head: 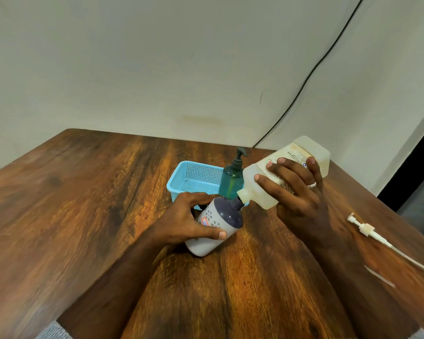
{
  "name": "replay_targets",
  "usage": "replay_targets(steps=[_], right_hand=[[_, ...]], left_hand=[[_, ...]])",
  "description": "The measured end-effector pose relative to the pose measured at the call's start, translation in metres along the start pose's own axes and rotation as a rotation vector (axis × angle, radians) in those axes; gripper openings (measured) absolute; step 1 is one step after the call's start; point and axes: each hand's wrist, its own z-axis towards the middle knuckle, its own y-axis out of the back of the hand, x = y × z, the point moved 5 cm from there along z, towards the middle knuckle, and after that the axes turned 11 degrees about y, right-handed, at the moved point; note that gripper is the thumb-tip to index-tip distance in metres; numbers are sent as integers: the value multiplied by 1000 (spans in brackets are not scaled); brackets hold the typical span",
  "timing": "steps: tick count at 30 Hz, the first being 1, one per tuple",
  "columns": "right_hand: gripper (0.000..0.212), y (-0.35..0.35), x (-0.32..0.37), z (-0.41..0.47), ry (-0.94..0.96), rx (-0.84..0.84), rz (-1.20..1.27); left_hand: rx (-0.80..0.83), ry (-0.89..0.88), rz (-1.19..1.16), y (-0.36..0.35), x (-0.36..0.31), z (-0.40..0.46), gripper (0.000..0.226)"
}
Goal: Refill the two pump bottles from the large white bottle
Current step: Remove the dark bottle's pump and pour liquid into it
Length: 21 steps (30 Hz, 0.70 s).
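Note:
My left hand (191, 221) grips a grey pump bottle (220, 221) with a dark top, pump removed, tilted with its open neck up to the right. My right hand (296, 189) holds the large white bottle (260, 179) tipped down to the left, its spout touching the grey bottle's neck. A green pump bottle (231, 181) with its dark pump on stands upright just behind them. A white pump head with its tube (367, 230) lies on the table to the right.
A light blue mesh basket (194, 177) sits behind my left hand, beside the green bottle. The wooden table (83, 204) meets a white wall at the back. A black cable (316, 69) runs down the wall to the table's far edge.

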Motion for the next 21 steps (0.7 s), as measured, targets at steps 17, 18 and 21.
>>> replay_targets(steps=[17,18,21], right_hand=[[42,-4,-5,-4,32,53,-18],[42,-5,-6,-4,32,52,-17],[45,-5,-6,-5,42,48,-23]], left_hand=[[-21,12,-35,-4,-2,-2,61],[-21,12,-41,-5,-2,-2,62],[-35,8,-43,-5,-2,-2,62]])
